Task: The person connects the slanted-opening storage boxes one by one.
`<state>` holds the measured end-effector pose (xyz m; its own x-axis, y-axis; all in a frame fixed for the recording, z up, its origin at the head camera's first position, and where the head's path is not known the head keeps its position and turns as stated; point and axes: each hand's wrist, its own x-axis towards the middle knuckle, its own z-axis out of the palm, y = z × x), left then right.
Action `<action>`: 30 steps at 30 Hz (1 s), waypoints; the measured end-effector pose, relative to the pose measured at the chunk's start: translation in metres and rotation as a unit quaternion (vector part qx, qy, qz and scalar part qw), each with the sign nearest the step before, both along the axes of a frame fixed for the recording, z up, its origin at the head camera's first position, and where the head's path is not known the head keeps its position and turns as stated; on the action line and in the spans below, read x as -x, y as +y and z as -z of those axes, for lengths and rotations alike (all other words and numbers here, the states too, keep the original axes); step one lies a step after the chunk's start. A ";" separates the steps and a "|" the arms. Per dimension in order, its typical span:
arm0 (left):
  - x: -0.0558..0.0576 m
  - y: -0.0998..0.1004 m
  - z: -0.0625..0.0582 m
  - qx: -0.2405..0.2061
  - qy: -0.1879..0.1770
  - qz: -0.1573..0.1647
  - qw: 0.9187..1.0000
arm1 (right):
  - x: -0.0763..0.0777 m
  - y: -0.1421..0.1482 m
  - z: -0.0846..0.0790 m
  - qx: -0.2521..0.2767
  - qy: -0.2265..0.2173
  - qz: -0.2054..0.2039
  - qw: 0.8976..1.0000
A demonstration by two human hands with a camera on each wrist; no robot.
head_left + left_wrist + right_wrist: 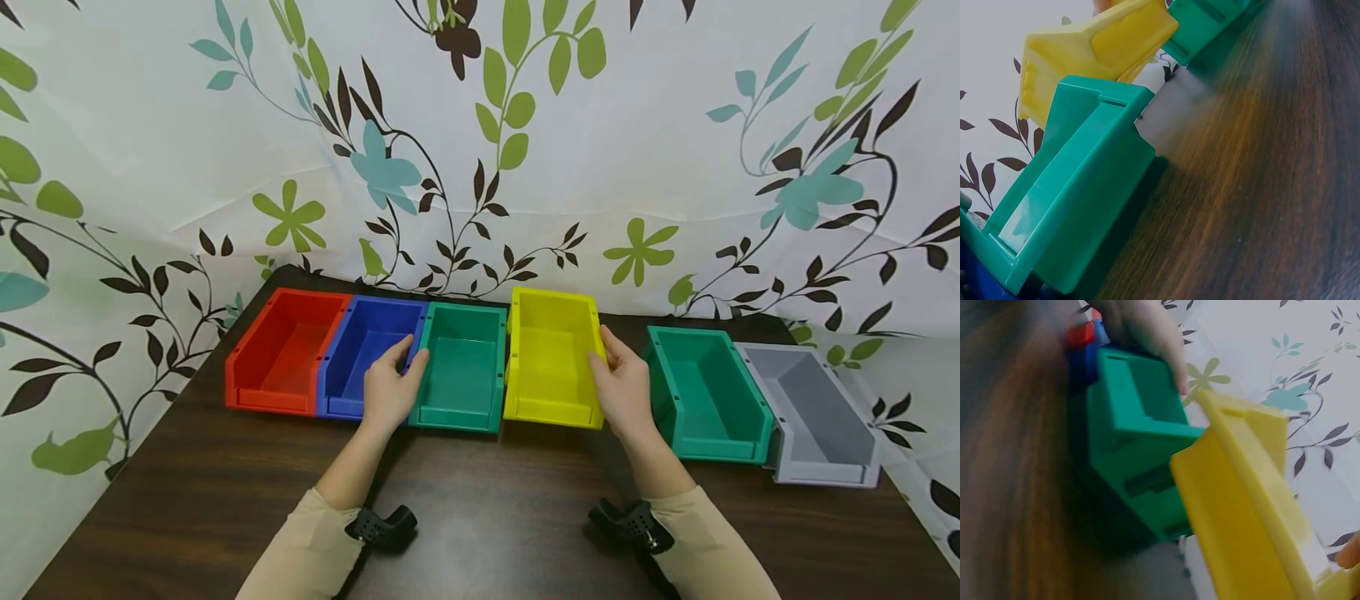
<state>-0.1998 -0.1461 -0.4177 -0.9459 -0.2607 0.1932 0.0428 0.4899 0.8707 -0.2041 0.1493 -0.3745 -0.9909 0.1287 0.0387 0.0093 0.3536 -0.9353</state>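
My right hand (626, 390) grips the right wall of a yellow storage bin (553, 354), thumb at the rim. In the left wrist view the yellow bin (1125, 39) is tilted and raised off the table. To its left stands a green bin (459, 362), its right side close beside the yellow one. My left hand (387, 392) holds the green bin's left wall where it meets a blue bin (360, 358), thumb on the green side and fingers on the blue side. The right wrist view shows that hand (1147, 331) over the green bin's far end.
At the row's left end sits a red bin (288, 358) against the blue one. On the right, past a gap, a second green bin (708, 400) stands beside a grey bin (817, 417). The dark wooden table (480, 508) ends at a leaf-patterned cloth (450, 233).
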 end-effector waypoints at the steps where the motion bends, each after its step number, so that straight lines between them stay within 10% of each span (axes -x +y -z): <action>1: 0.000 0.000 0.000 0.000 0.001 0.000 1.000 | 0.000 0.000 -0.002 -0.018 0.004 -0.003 1.000; 7: 0.000 0.000 -0.001 -0.001 -0.007 0.001 1.000 | -0.001 -0.001 -0.008 -0.107 -0.003 -0.019 0.994; 20: -0.001 -0.001 -0.002 -0.004 -0.008 -0.002 1.000 | -0.001 0.004 -0.008 -0.131 -0.008 -0.054 0.990; 30: 0.000 0.000 0.002 -0.003 -0.004 -0.001 1.000 | -0.009 -0.003 -0.009 -0.216 0.164 -0.058 0.961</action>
<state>-0.1998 -0.1461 -0.4194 -0.9469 -0.2634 0.1845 0.0352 0.4855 0.8735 -0.1951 0.1460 -0.3654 -0.9228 -0.0798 0.3769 -0.3238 0.6906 -0.6467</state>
